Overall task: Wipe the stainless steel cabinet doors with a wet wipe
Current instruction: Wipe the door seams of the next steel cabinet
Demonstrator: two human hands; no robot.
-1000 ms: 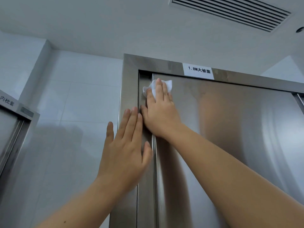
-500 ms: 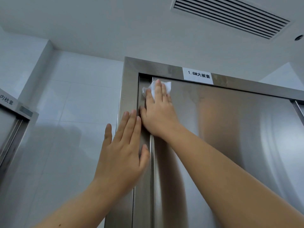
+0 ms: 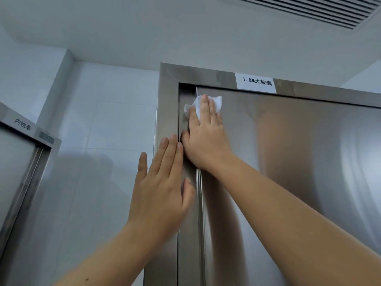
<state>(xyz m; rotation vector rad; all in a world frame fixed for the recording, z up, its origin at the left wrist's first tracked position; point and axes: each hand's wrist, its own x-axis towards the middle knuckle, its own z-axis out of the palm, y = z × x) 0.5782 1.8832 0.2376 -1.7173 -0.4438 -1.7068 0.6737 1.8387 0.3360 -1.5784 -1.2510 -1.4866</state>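
Observation:
A tall stainless steel cabinet door (image 3: pixel 288 172) fills the right half of the view, set inside a steel frame (image 3: pixel 168 112). My right hand (image 3: pixel 206 137) lies flat on the door's top left corner and presses a crumpled white wet wipe (image 3: pixel 216 102) against the metal under its fingers. My left hand (image 3: pixel 162 184) rests flat with fingers together on the frame's left upright, just below and left of the right hand, holding nothing.
A white label (image 3: pixel 256 83) with printed characters sticks to the frame's top bar. A second steel cabinet (image 3: pixel 18 172) with its own label stands at the left. White tiled wall (image 3: pixel 103 131) lies between them. A ceiling vent (image 3: pixel 309 9) is overhead.
Both hands keep almost the same place on the door and frame. The view has shifted slightly, so the cabinet sits a little lower and further right in the frame.

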